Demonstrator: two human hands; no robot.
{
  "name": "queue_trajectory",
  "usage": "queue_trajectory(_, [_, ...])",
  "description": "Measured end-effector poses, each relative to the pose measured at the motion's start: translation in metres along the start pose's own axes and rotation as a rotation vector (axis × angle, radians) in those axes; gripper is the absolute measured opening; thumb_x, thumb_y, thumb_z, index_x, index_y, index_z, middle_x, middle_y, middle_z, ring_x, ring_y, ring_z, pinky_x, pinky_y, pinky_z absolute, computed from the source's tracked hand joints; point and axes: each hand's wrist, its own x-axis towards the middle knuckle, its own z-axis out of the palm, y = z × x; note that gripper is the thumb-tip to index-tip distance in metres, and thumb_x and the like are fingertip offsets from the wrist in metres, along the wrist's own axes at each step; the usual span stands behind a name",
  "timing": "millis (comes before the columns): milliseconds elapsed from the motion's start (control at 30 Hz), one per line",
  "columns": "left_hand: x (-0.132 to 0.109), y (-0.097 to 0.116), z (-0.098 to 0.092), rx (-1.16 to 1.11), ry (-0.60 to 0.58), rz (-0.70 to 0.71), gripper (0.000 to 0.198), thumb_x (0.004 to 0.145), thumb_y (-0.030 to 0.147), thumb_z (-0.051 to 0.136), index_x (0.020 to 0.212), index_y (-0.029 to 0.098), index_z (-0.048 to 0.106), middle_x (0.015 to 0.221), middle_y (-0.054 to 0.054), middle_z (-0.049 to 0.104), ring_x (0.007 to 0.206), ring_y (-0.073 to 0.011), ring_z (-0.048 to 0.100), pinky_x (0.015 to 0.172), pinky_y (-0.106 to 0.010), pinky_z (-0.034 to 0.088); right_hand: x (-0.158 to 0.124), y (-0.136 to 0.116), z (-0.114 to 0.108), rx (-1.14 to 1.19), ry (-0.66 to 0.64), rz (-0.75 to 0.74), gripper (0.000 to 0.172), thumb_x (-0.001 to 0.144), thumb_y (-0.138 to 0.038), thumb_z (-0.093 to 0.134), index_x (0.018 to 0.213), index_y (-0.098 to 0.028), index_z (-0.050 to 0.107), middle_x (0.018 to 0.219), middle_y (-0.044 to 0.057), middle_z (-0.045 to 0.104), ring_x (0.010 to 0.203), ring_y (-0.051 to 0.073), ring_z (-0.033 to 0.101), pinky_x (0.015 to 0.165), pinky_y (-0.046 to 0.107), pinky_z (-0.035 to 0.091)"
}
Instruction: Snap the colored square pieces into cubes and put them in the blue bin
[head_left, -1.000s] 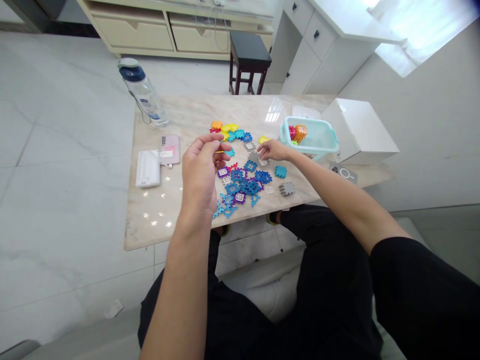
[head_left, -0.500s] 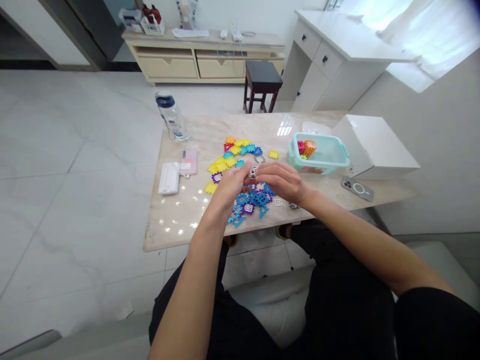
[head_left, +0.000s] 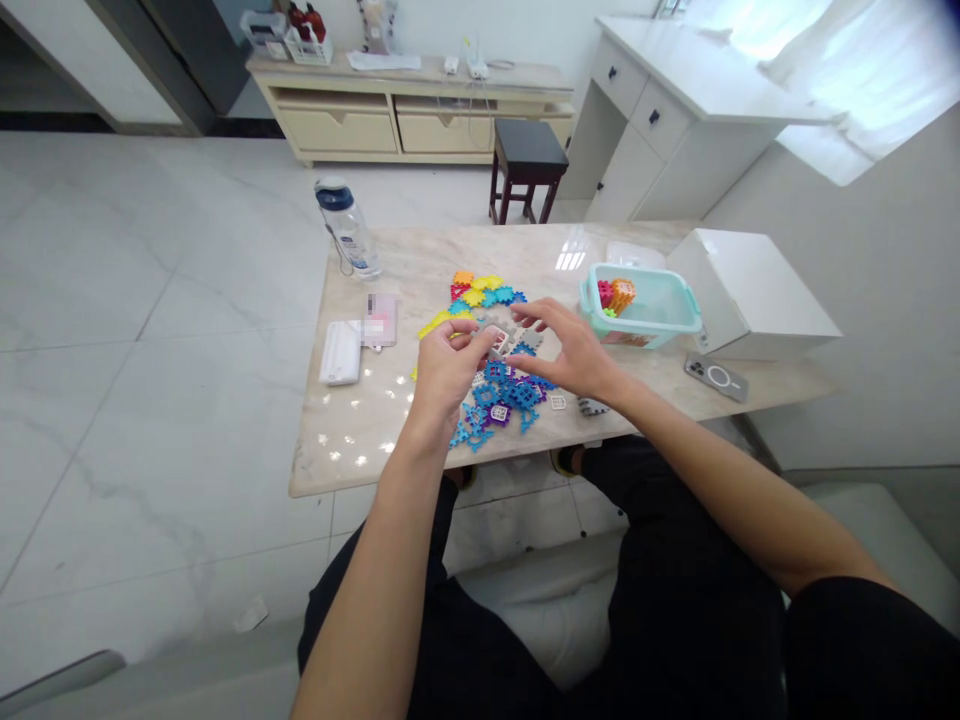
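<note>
Left hand [head_left: 442, 372] pinches one grey tile [head_left: 498, 340]. Right hand [head_left: 574, 355], fingers spread, touches it. One tile pile [head_left: 504, 392] lies beneath both.

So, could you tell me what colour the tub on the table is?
Pale mint green tub, seen from the head view.

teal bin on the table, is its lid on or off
Off. The teal bin shows an open top, with orange and pink pieces visible inside over its rim. A clear lid-like sheet seems to lie just behind it.
</note>
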Motion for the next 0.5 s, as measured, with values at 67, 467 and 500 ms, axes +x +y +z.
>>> queue_trajectory(67, [-0.001, -0.004, 0.004, 0.011, -0.009, 0.016, 0.036, 0.076, 0.029, 0.094, 0.093, 0.022, 0.063, 0.082, -0.003, 0.078, 0.075, -0.0171, 0.073, 0.067, -0.027, 0.054, 0.001, -0.005, 0.007, -0.005, -0.052, 0.005, 0.070, 0.097, -0.059, 0.088, 0.154, -0.024, 0.068, 0.142, 0.014, 0.075, 0.127, 0.032, 0.071, 0.113, 0.051, 0.060])
queue_trajectory(467, [-0.019, -0.030, 0.052, 0.078, -0.040, 0.051, 0.035, 0.073, 0.031, 0.090, 0.088, 0.023, 0.059, 0.083, -0.001, 0.075, 0.078, -0.0176, 0.074, 0.068, -0.026, 0.053, -0.025, -0.027, -0.032, -0.174, -0.126, 0.169, 0.056, 0.099, -0.036, 0.086, 0.151, -0.023, 0.071, 0.137, 0.013, 0.079, 0.129, 0.034, 0.072, 0.115, 0.051, 0.056])
queue_trajectory(500, [-0.020, -0.033, 0.056, 0.092, -0.035, 0.052, 0.035, 0.074, 0.030, 0.090, 0.087, 0.023, 0.059, 0.082, -0.001, 0.074, 0.079, -0.0176, 0.074, 0.068, -0.025, 0.053, -0.030, -0.025, -0.036, -0.177, -0.118, 0.178, 0.057, 0.098, -0.037, 0.086, 0.152, -0.023, 0.070, 0.139, 0.013, 0.078, 0.131, 0.034, 0.071, 0.116, 0.052, 0.055])
